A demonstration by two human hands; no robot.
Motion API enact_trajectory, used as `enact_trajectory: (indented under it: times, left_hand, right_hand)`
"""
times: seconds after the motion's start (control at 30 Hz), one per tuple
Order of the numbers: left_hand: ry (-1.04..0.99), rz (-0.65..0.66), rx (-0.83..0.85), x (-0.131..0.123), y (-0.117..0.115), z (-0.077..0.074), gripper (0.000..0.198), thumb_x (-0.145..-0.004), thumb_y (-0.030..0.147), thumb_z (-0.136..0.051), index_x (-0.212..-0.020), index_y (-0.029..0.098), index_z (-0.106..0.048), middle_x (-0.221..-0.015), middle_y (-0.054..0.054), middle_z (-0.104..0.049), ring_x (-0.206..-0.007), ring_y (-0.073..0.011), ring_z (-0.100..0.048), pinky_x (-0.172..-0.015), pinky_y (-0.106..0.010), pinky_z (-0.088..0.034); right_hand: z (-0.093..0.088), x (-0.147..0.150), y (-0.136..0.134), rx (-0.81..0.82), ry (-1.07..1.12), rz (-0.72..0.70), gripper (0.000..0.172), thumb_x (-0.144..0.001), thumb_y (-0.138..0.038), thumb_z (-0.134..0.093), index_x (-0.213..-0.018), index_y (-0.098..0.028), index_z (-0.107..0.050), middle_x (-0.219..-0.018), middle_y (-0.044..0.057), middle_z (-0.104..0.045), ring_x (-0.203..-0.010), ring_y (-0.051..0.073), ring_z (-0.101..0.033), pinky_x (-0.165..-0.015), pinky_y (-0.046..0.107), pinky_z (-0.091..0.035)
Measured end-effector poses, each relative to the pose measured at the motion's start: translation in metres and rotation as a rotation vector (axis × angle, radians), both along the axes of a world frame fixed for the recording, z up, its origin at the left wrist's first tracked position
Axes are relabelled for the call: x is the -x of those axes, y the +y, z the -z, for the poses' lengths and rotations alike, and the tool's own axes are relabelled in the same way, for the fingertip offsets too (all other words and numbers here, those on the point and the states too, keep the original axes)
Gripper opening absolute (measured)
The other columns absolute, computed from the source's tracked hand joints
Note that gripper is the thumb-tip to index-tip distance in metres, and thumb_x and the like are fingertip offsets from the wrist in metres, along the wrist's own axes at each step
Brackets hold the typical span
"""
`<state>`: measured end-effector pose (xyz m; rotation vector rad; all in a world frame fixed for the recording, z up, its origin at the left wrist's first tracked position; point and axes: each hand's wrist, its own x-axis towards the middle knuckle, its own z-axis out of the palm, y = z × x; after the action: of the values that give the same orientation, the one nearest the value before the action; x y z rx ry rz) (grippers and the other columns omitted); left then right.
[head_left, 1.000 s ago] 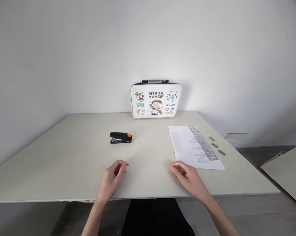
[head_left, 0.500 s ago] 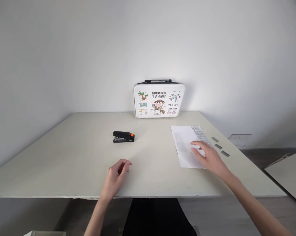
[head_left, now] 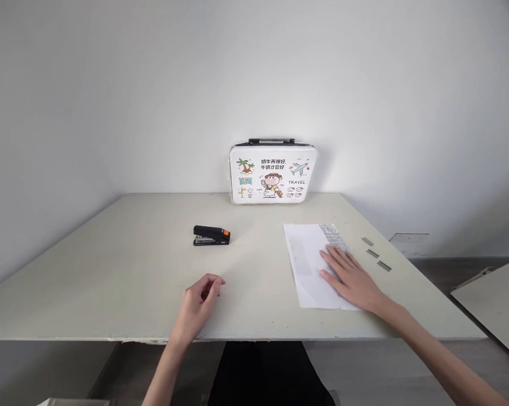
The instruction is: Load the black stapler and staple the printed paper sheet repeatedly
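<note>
Work looks early, judging by how things lie: your white, rectangular paper with a grey printed band lies flat on the right side of the pale grey-green tabletop, under your right hand; one sheet or several, cannot tell. Black stapler with an orange tab sits left of the paper, well apart from it, untouched, its mouth gaping at the left end. Three short grey metallic strips lie loose beyond the paper's right edge, also untouched. Nothing appears fastened or put together; handling of everything but the paper seems left over. Pose: your right hand is palm down, fingers spread, pressing or resting on the sheet, not gripping, forearm slanting in from lower right. Your left hand rests near the front edge, fingers loosely curled in, thumb against forefinger, nothing visible in it.
</note>
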<state>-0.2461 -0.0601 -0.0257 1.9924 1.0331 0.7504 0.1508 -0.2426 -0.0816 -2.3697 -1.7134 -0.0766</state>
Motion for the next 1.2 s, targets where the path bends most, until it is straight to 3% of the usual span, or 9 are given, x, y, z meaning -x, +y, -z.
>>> enact_trajectory:
  times: [0.17, 0.27, 0.37, 0.47, 0.57, 0.63, 0.73, 0.9, 1.2]
  left_hand:
    - [0.041, 0.030, -0.073, -0.008, -0.004, -0.004, 0.038, -0.102, 0.054, -0.047, -0.091, 0.024, -0.068, -0.076, -0.001, -0.063, -0.063, -0.0175, -0.053, -0.060, -0.029, -0.044]
    - [0.045, 0.157, -0.220, -0.025, -0.014, -0.006, 0.032, -0.104, 0.047, -0.047, -0.097, 0.024, -0.069, -0.099, -0.007, -0.072, -0.094, -0.0245, -0.067, -0.082, -0.036, -0.056]
    - [0.109, 0.320, -0.364, -0.040, -0.024, -0.004, 0.032, -0.106, 0.043, -0.046, -0.121, 0.026, -0.069, -0.134, -0.010, -0.068, -0.135, -0.0296, -0.056, -0.112, -0.050, -0.048]
    - [0.295, 0.366, -0.348, -0.043, -0.024, 0.005, 0.048, -0.110, 0.048, -0.037, -0.153, 0.032, -0.050, -0.164, -0.006, -0.046, -0.157, -0.0322, -0.033, -0.122, -0.058, -0.038]
    - [0.435, 0.352, -0.312, -0.030, -0.013, 0.016, 0.058, -0.111, 0.054, -0.031, -0.167, 0.037, -0.026, -0.175, -0.004, -0.023, -0.162, -0.0350, -0.012, -0.125, -0.064, -0.027]
    - [0.474, 0.328, -0.360, -0.019, -0.002, 0.022, 0.059, -0.111, 0.055, -0.032, -0.167, 0.040, -0.023, -0.176, -0.003, -0.018, -0.162, -0.0365, -0.007, -0.126, -0.070, -0.017]
    - [0.486, 0.272, -0.448, -0.005, 0.013, 0.026, 0.056, -0.110, 0.056, -0.035, -0.164, 0.040, -0.032, -0.175, -0.002, -0.024, -0.162, -0.0377, -0.010, -0.125, -0.073, -0.010]
    - [0.435, 0.169, -0.499, -0.005, 0.040, 0.020, 0.049, -0.109, 0.057, -0.037, -0.141, 0.028, -0.058, -0.161, -0.011, -0.047, -0.156, -0.0355, -0.031, -0.126, -0.068, -0.018]
    - [0.448, 0.128, -0.542, -0.027, 0.081, 0.026, 0.057, -0.108, 0.058, -0.034, -0.151, 0.023, -0.050, -0.167, -0.016, -0.036, -0.156, -0.0351, -0.031, -0.128, -0.061, -0.018]
  right_hand:
    - [-0.005, 0.081, -0.008, -0.088, 0.103, -0.111, 0.069, -0.106, -0.060, -0.044, -0.168, -0.031, -0.030, -0.175, 0.002, -0.019, -0.162, 0.031, -0.016, -0.131, 0.062, -0.018]
    - [-0.008, 0.139, -0.001, -0.161, 0.225, -0.160, 0.069, -0.105, -0.057, -0.049, -0.167, -0.033, -0.031, -0.175, 0.001, -0.019, -0.162, 0.034, -0.016, -0.130, 0.065, -0.018]
    - [-0.016, 0.192, 0.012, -0.182, 0.389, -0.237, 0.068, -0.106, -0.054, -0.050, -0.167, -0.033, -0.031, -0.175, -0.001, -0.018, -0.162, 0.036, -0.013, -0.131, 0.066, -0.014]
    - [-0.030, 0.221, 0.021, -0.142, 0.626, -0.275, 0.063, -0.109, -0.051, -0.042, -0.168, -0.029, -0.031, -0.173, 0.002, -0.027, -0.161, 0.032, -0.020, -0.130, 0.059, -0.027]
    - [-0.041, 0.213, 0.019, -0.185, 0.730, -0.243, 0.055, -0.109, -0.050, -0.042, -0.160, -0.030, -0.045, -0.169, 0.003, -0.040, -0.160, 0.029, -0.027, -0.127, 0.054, -0.036]
    - [-0.042, 0.190, 0.013, -0.232, 0.700, -0.190, 0.050, -0.108, -0.050, -0.044, -0.152, -0.029, -0.052, -0.166, 0.005, -0.045, -0.158, 0.029, -0.033, -0.125, 0.054, -0.038]
    - [-0.034, 0.142, 0.002, -0.266, 0.626, -0.048, 0.045, -0.107, -0.050, -0.044, -0.145, -0.029, -0.055, -0.162, 0.008, -0.050, -0.150, 0.031, -0.045, -0.115, 0.053, -0.049]
    - [-0.019, 0.081, -0.011, -0.331, 0.504, 0.134, 0.039, -0.104, -0.053, -0.046, -0.133, -0.030, -0.060, -0.154, 0.009, -0.056, -0.137, 0.033, -0.057, -0.086, 0.044, -0.062]
    - [-0.014, 0.083, -0.010, -0.312, 0.444, 0.098, 0.033, -0.104, -0.049, -0.046, -0.128, -0.032, -0.060, -0.153, 0.008, -0.054, -0.139, 0.032, -0.053, -0.087, 0.044, -0.061]
